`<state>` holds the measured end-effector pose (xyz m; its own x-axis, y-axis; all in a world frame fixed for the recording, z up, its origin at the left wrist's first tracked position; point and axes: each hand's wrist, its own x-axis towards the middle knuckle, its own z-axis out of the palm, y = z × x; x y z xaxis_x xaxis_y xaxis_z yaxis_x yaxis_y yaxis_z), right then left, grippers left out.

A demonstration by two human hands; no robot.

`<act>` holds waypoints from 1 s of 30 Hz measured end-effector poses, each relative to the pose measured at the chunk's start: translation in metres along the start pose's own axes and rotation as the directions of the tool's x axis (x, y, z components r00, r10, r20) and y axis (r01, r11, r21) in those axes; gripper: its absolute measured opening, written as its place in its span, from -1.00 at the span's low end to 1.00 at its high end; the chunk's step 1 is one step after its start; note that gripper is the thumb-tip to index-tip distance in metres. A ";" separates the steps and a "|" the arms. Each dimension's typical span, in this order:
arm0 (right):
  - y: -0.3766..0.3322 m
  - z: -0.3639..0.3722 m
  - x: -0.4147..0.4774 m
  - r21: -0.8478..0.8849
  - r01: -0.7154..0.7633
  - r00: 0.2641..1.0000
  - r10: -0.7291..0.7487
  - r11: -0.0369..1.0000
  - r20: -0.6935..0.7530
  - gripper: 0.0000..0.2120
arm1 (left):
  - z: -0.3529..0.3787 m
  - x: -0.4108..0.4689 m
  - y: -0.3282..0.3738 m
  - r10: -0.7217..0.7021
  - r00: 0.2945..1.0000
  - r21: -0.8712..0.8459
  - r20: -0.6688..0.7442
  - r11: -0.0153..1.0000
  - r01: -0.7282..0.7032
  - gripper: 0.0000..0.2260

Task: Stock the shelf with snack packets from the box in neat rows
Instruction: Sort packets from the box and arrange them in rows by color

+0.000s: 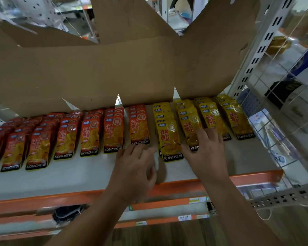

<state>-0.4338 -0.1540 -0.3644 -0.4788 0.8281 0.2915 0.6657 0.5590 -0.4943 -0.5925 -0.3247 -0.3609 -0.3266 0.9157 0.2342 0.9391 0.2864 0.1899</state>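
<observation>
Rows of snack packets lie overlapped on the white shelf (64,176): red packets (89,137) from the left to the middle, yellow packets (169,139) on the right. A big open cardboard box (89,71) stands at the back of the shelf, its flaps up. My right hand (205,150) lies with spread fingers on the front yellow packet of the second yellow row (191,128). My left hand (134,166) hovers with loosely curled fingers at the shelf front, just below a red packet (139,130), holding nothing.
The shelf has an orange front rail (167,187) with price tags below. A white slotted upright (261,47) and a wire mesh side panel (292,112) close off the right. Bare shelf surface shows in front of the rows.
</observation>
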 end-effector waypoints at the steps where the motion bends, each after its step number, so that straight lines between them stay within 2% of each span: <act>1: -0.004 0.000 -0.004 0.004 -0.005 1.000 0.005 1.000 -0.002 -0.63 | 0.000 0.000 0.000 0.008 1.000 0.007 -0.014 1.000 -0.008 -0.56; 4: -0.018 -0.002 -0.017 0.010 -0.011 1.000 0.012 1.000 -0.008 -0.58 | -0.001 -0.003 0.000 0.029 0.998 0.042 -0.061 0.999 -0.027 -0.59; 9: -0.054 -0.013 -0.048 0.071 0.033 0.999 -0.032 0.997 -0.017 -0.53 | -0.017 -0.034 0.002 -0.119 0.990 0.015 -0.080 0.993 0.121 -0.55; 15: -0.133 -0.027 -0.096 0.127 0.112 0.993 -0.114 0.986 0.012 -0.51 | -0.096 -0.107 -0.037 -0.225 0.949 0.007 -0.222 0.973 0.232 -0.48; 18: -0.204 -0.032 -0.110 0.174 0.249 0.969 -0.247 0.953 -0.035 -0.53 | -0.161 -0.144 -0.077 -0.262 0.896 0.024 -0.360 0.957 0.290 -0.48; 24: -0.372 -0.052 -0.134 0.292 0.489 0.872 -0.475 0.822 -0.121 -0.64 | -0.299 -0.229 -0.156 -0.325 0.755 0.078 -0.569 0.893 0.442 -0.52; 30: -0.487 -0.064 -0.139 0.319 0.639 0.763 -0.628 0.699 -0.152 -0.70 | -0.390 -0.270 -0.225 -0.355 0.635 0.102 -0.686 0.817 0.567 -0.54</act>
<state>-0.6550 -0.5383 -0.1120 -0.6966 0.2873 0.6574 -0.0233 0.9068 -0.4210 -0.7575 -0.7468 -0.0950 -0.6144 0.2864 0.7352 0.5929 0.7824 0.1907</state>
